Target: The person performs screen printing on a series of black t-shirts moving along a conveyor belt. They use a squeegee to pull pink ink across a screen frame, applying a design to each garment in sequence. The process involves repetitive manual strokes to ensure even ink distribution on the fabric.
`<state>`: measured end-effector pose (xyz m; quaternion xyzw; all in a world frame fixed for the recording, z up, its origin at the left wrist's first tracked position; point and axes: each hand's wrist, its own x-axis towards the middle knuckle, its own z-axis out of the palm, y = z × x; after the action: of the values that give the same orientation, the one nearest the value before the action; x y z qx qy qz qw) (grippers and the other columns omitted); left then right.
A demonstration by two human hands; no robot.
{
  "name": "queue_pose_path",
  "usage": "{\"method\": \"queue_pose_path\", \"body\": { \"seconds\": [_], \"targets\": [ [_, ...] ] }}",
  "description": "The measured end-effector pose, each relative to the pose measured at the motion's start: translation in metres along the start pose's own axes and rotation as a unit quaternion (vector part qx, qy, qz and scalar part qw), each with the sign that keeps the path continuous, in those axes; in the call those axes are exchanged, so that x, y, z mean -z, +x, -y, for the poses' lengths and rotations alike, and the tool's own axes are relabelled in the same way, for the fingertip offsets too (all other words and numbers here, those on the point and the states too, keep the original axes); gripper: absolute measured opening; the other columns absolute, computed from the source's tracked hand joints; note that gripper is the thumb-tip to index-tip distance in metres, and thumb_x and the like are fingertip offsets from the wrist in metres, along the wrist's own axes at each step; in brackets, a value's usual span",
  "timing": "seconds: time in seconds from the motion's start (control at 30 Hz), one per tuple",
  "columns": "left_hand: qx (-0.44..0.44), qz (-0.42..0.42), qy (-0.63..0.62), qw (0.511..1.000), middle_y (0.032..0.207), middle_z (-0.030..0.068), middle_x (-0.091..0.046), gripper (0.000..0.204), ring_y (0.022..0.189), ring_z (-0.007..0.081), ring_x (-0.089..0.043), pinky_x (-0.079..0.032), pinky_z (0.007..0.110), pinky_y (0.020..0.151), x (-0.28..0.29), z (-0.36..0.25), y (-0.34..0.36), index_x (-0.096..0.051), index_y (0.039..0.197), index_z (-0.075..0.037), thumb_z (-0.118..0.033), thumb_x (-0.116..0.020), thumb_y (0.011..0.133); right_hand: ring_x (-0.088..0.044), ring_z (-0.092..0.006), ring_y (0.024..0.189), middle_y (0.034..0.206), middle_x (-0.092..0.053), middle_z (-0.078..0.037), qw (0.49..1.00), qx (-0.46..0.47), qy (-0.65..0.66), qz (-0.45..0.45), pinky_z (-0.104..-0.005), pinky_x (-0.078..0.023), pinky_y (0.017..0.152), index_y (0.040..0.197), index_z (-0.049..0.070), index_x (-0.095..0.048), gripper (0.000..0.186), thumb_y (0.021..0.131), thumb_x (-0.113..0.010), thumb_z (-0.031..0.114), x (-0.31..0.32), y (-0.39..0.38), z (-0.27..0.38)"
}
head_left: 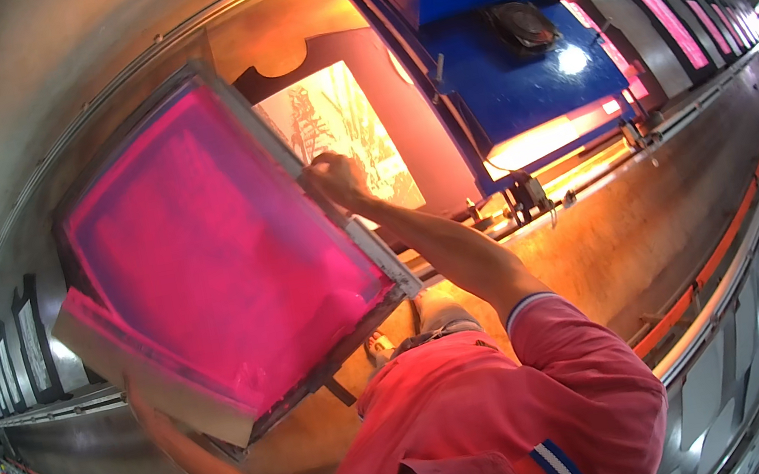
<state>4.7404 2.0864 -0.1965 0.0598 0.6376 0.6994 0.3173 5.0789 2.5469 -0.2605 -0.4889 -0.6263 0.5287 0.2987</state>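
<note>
A large screen-printing frame [371, 244] with pink ink smeared over its mesh [219, 245] is held tilted above the long table. My right hand [336, 182] is closed round the frame's right-hand bar. By the lower left edge of the screen, my left hand [139, 396] grips a wide beige squeegee [156, 378] with a pink-stained edge; most of its fingers are hidden behind it. Partly covered by the frame, a dark reddish fabric panel [407, 136] lies on the table, bearing a bright yellowish rectangular print [336, 133] with a fine dark design.
Just right of the panel, a blue heater unit [523, 70] straddles the table and glows orange underneath. Pink-printed panels [673, 31] line the table beyond it. Dark-edged pieces with pale rectangles [34, 344] lie to the left. A metal rail [679, 118] runs along the table's near edge.
</note>
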Motion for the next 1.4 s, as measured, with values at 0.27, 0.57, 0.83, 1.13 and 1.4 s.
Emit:
{"method": "queue_pose_path", "body": {
  "seconds": [0.27, 0.57, 0.83, 1.13, 1.4],
  "targets": [
    [0.13, 0.006, -0.039, 0.991, 0.136, 0.0155, -0.057, 0.068, 0.118, 0.032, -0.059, -0.049, 0.045, 0.1, -0.113, -0.011, 0.075, -0.046, 0.145, -0.001, -0.044, -0.064, 0.096, -0.067, -0.014, 0.064, 0.064, -0.069, -0.011, 0.986, 0.033, -0.102, -0.124, -0.0386, -0.049, 0.054, 0.098, 0.01, -0.078, 0.033, 0.084, -0.074, 0.039, 0.084, 0.048, -0.05],
    [0.11, 0.015, 0.021, 0.994, 0.135, 0.0111, -0.057, 0.067, 0.122, 0.027, -0.057, -0.047, 0.042, 0.102, -0.148, 0.053, 0.153, -0.045, 0.146, -0.005, -0.043, -0.066, 0.095, -0.069, -0.0153, 0.081, 0.083, -0.076, -0.012, 0.973, -0.006, -0.157, -0.17, -0.0325, -0.052, 0.075, 0.105, 0.002, -0.076, 0.037, 0.087, -0.073, 0.035, 0.125, 0.073, -0.051],
    [0.171, 0.035, -0.04, 0.984, 0.134, 0.0112, -0.058, 0.071, 0.121, 0.0265, -0.058, -0.049, 0.042, 0.099, -0.153, 0.082, 0.152, -0.043, 0.147, -0.004, -0.04, -0.07, 0.093, -0.07, -0.0159, 0.078, 0.084, -0.076, -0.014, 0.965, -0.016, -0.182, -0.19, -0.0318, -0.053, 0.068, 0.102, 0.003, -0.077, 0.026, 0.084, -0.078, 0.022, 0.131, 0.066, -0.072],
    [0.155, 0.01, -0.052, 0.987, 0.128, 0.0158, -0.062, 0.067, 0.112, 0.0271, -0.064, -0.053, 0.041, 0.094, -0.121, 0.1, 0.159, -0.05, 0.14, 0.003, -0.034, -0.075, 0.09, -0.041, -0.0033, 0.05, 0.061, -0.049, 0.005, 0.982, -0.056, -0.019, -0.178, -0.0254, -0.029, 0.045, 0.106, 0.001, -0.074, 0.024, 0.09, -0.077, 0.019, 0.112, 0.054, -0.108],
    [0.023, 0.196, 0.223, 0.955, 0.102, 0.0158, -0.071, 0.048, 0.09, 0.0228, -0.07, -0.057, 0.034, 0.08, -0.181, 0.039, 0.125, -0.066, 0.115, 0.009, -0.014, -0.083, 0.077, -0.046, -0.0059, 0.052, 0.063, -0.063, 0.0, 0.976, -0.05, -0.07, -0.202, -0.0264, -0.035, 0.051, 0.111, 0.002, -0.074, 0.039, 0.084, -0.083, 0.028, 0.124, 0.068, -0.16]
  ]
}}
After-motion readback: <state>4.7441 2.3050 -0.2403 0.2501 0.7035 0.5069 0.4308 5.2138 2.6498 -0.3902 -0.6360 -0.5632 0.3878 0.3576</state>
